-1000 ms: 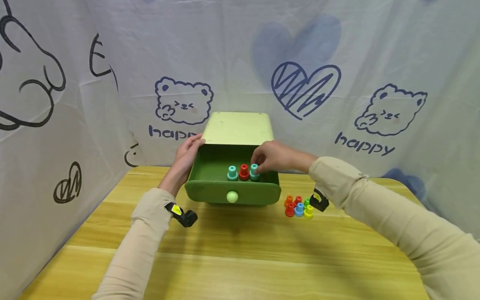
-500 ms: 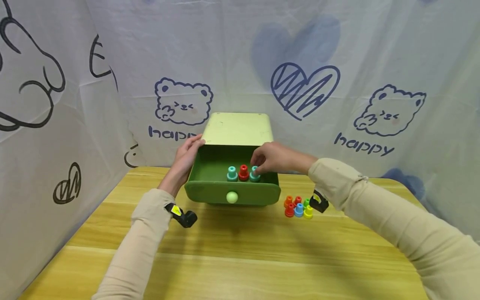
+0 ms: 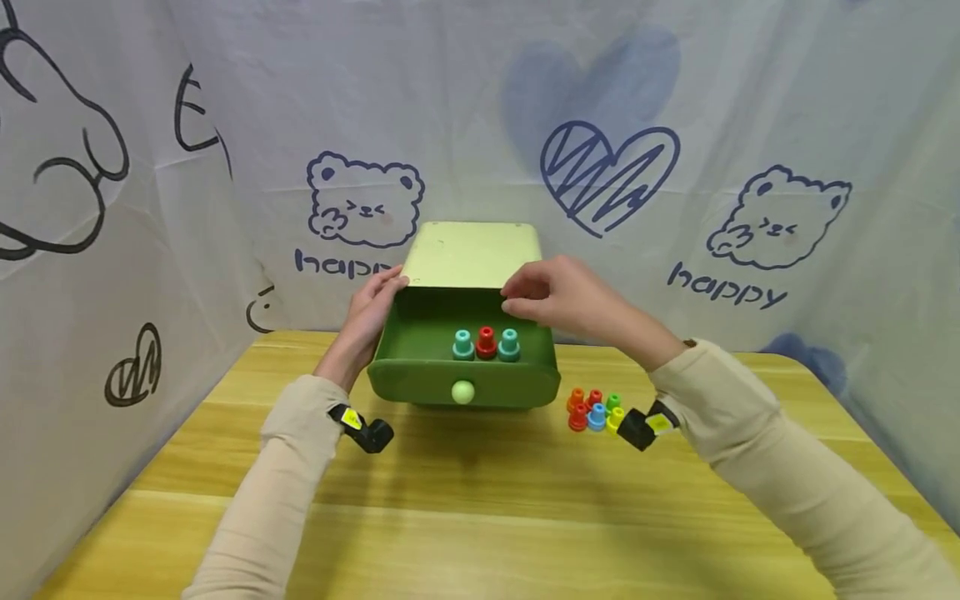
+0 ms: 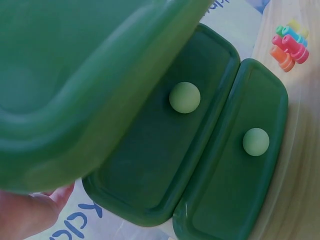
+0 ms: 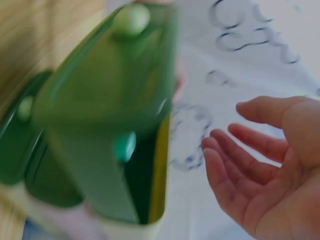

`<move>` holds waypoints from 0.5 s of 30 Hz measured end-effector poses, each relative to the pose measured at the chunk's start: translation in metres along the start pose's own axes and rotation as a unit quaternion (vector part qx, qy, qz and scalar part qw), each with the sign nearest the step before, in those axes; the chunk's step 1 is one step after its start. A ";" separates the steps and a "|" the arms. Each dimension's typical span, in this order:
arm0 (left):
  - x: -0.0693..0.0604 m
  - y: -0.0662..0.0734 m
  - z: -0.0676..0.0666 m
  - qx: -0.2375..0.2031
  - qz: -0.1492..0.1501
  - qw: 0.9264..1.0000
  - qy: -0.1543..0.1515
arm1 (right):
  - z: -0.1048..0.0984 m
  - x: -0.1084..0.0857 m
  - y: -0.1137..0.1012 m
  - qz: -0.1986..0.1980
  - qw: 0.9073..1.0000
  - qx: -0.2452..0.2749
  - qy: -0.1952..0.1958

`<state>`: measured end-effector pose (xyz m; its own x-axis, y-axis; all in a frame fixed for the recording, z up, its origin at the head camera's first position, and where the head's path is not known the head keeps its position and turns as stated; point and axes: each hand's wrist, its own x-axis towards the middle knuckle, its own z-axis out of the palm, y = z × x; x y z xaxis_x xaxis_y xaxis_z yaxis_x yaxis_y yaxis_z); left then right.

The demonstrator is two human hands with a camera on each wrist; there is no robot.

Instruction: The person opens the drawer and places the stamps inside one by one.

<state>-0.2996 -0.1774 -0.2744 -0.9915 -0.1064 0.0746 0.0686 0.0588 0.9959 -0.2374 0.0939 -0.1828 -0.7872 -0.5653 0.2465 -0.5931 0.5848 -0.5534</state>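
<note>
In the head view my right hand (image 3: 562,296) hovers above the right side of a pulled-out green drawer (image 3: 420,383), holding nothing. The right wrist view shows that hand (image 5: 265,165) with thumb and fingers apart. Inside the drawer, by its front wall, a turquoise peg (image 3: 463,345), a red peg (image 3: 486,342) and another turquoise peg (image 3: 509,345) stand upright in a row. Pressed against the left side of the cabinet (image 3: 472,254) is my left hand (image 3: 367,317). Only part of the left hand (image 4: 32,210) shows in the left wrist view.
Several coloured pegs (image 3: 596,410) stand grouped on the wooden table (image 3: 465,517), right of the cabinet. Below the pulled-out drawer, a middle drawer (image 4: 150,165) and a bottom drawer (image 4: 225,185) are closed. A printed cloth (image 3: 480,108) hangs behind.
My right hand has let go of the right turquoise peg and risen up out of the drawer. That peg stays standing beside the red one. My left hand has not moved.
</note>
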 end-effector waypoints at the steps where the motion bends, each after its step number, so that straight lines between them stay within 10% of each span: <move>1: 0.000 0.000 0.000 0.000 -0.002 1.000 0.000 | 0.002 -0.005 -0.003 -0.006 1.000 0.005 0.010; 15: -0.001 0.002 -0.001 -0.002 -0.006 1.000 0.000 | 0.082 -0.048 -0.028 0.004 0.994 0.022 0.105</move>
<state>-0.2984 -0.1779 -0.2725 -0.9923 -0.1068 0.0635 0.0579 0.0542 0.9968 -0.1692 0.0567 -0.2445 -0.8123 -0.4247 0.3997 -0.5827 0.5595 -0.5895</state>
